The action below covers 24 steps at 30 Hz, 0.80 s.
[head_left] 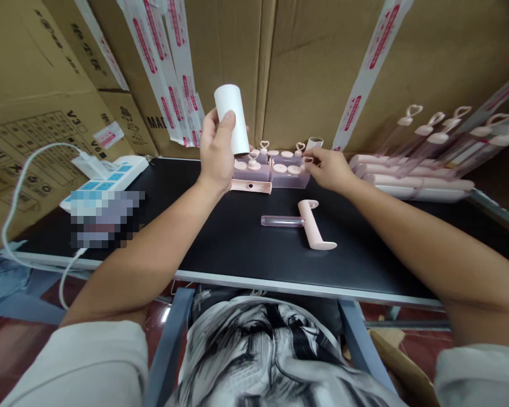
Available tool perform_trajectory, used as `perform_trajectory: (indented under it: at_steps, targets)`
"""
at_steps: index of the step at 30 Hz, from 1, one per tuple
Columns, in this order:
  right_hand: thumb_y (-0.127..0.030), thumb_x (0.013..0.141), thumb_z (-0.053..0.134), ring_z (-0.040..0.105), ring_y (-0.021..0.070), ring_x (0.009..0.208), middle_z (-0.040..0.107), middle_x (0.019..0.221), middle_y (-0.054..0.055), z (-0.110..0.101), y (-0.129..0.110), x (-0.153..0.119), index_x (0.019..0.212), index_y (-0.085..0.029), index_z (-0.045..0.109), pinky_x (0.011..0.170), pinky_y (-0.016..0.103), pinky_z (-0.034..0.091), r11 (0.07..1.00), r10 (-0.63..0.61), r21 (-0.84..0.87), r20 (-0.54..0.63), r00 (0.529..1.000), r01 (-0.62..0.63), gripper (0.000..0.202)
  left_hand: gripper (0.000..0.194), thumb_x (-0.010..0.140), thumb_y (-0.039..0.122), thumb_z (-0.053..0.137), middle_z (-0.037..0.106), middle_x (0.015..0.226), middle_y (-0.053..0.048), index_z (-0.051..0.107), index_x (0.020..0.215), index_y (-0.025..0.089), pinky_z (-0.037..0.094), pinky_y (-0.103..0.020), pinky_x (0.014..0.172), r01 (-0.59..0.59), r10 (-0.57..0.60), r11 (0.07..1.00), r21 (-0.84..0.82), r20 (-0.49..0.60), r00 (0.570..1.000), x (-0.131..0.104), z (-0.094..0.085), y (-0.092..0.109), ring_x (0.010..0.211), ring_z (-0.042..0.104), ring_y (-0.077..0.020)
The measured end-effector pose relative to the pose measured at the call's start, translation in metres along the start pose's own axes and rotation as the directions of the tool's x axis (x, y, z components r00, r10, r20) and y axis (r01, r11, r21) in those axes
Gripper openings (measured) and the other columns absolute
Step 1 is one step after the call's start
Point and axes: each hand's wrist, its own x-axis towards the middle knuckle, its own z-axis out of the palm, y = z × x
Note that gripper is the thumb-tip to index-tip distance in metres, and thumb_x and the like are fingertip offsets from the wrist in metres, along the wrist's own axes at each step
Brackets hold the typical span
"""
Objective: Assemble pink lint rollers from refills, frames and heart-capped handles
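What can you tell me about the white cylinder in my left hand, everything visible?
The white cylinder looks smooth and plain, perhaps paper or plastic. It is held up above the black tabletop, tilted, its top leaning left in the picture. The left hand grips it, thumb against the near side. Its inside cannot be seen.

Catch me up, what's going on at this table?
The person's left hand holds a white roll up above the black table. The right hand is at the right end of the pink boxes; whether it grips anything is hard to tell. Nearer the person, a pink handle lies with a clear tube pointing left.
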Motion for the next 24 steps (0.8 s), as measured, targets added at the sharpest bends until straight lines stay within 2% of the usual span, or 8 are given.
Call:
perform_trajectory:
  at_steps: [3, 6, 10, 13, 16, 18, 21, 24]
  targets:
    - [-0.028, 0.097, 0.055, 0.077, 0.0342, 0.1, 0.084, 0.106, 0.016, -0.002, -0.002, 0.001, 0.121, -0.016, 0.082, 0.094, 0.046, 0.057, 0.999, 0.032, -0.013, -0.08, 0.996, -0.033, 0.038, 0.029, 0.099, 0.053, 0.07, 0.076, 0.095, -0.003, 0.065, 0.124, 0.04, 0.066, -0.043, 0.08, 0.034, -0.034, 0.999, 0.008, 0.013, 0.999, 0.0, 0.0, 0.0, 0.118, 0.072, -0.0314]
    - [-0.03, 0.1, 0.056, 0.078, 0.033, 0.102, 0.084, 0.111, 0.016, -0.005, -0.008, 0.005, 0.123, -0.017, 0.081, 0.095, 0.045, 0.058, 0.999, 0.019, 0.043, -0.16, 0.987, -0.013, 0.037, 0.027, 0.1, 0.05, 0.067, 0.076, 0.092, -0.002, 0.064, 0.124, 0.038, 0.065, -0.041, 0.072, 0.027, -0.027, 0.999, 0.022, 0.028, 0.999, 0.0, 0.0, -0.001, 0.109, 0.074, -0.0296]
    - [-0.032, 0.099, 0.059, 0.078, 0.031, 0.099, 0.085, 0.11, 0.015, 0.002, -0.019, 0.01, 0.123, -0.016, 0.081, 0.094, 0.044, 0.059, 0.995, -0.045, 0.083, -0.126, 0.991, 0.056, 0.036, 0.019, 0.1, 0.049, 0.067, 0.074, 0.088, -0.001, 0.061, 0.109, 0.033, 0.064, -0.037, 0.07, -0.019, 0.018, 1.0, 0.024, 0.033, 0.999, -0.001, 0.001, -0.001, 0.092, 0.075, -0.024]
    - [-0.031, 0.098, 0.058, 0.078, 0.0306, 0.093, 0.085, 0.105, 0.015, 0.009, -0.023, 0.01, 0.118, -0.015, 0.082, 0.091, 0.044, 0.059, 0.996, -0.068, 0.053, -0.089, 0.994, 0.073, 0.035, 0.021, 0.099, 0.052, 0.068, 0.075, 0.089, -0.001, 0.062, 0.109, 0.035, 0.066, -0.041, 0.078, -0.019, 0.018, 1.0, 0.021, 0.028, 0.999, -0.001, 0.001, -0.002, 0.098, 0.074, -0.0258]
    - [-0.031, 0.096, 0.058, 0.078, 0.0308, 0.093, 0.084, 0.104, 0.016, 0.012, -0.024, 0.006, 0.119, -0.014, 0.082, 0.091, 0.044, 0.06, 0.995, -0.078, 0.057, -0.084, 0.993, 0.083, 0.037, 0.023, 0.097, 0.053, 0.069, 0.075, 0.088, 0.0, 0.063, 0.11, 0.036, 0.065, -0.042, 0.079, -0.042, 0.042, 0.999, 0.017, 0.036, 0.998, -0.001, 0.001, -0.004, 0.1, 0.073, -0.0262]
    - [-0.032, 0.092, 0.062, 0.077, 0.0317, 0.097, 0.083, 0.114, 0.017, 0.013, -0.023, 0.003, 0.126, -0.014, 0.079, 0.095, 0.046, 0.06, 0.992, -0.097, 0.076, -0.081, 0.992, 0.103, 0.042, 0.024, 0.098, 0.054, 0.069, 0.075, 0.089, -0.001, 0.063, 0.111, 0.036, 0.064, -0.04, 0.075, -0.046, 0.044, 0.998, 0.032, 0.049, 0.998, 0.0, 0.0, -0.004, 0.098, 0.073, -0.0254]
    - [-0.037, 0.084, 0.071, 0.077, 0.0339, 0.103, 0.079, 0.132, 0.02, 0.017, -0.019, 0.0, 0.142, -0.013, 0.07, 0.099, 0.049, 0.061, 0.983, -0.121, 0.129, -0.066, 0.99, 0.129, 0.063, 0.032, 0.1, 0.059, 0.065, 0.077, 0.097, -0.003, 0.062, 0.12, 0.034, 0.063, -0.04, 0.07, -0.04, 0.033, 0.992, 0.121, 0.061, 0.998, 0.005, -0.004, -0.006, 0.097, 0.074, -0.0259]
    - [-0.039, 0.079, 0.076, 0.078, 0.0338, 0.101, 0.078, 0.133, 0.018, 0.023, -0.012, 0.001, 0.147, -0.016, 0.066, 0.097, 0.051, 0.062, 0.974, -0.11, 0.193, -0.052, 0.993, 0.118, 0.072, 0.046, 0.101, 0.069, 0.055, 0.079, 0.107, -0.003, 0.057, 0.133, 0.036, 0.061, -0.043, 0.068, -0.069, 0.042, 0.956, 0.284, 0.1, 0.994, 0.012, -0.011, -0.01, 0.095, 0.075, -0.0267]
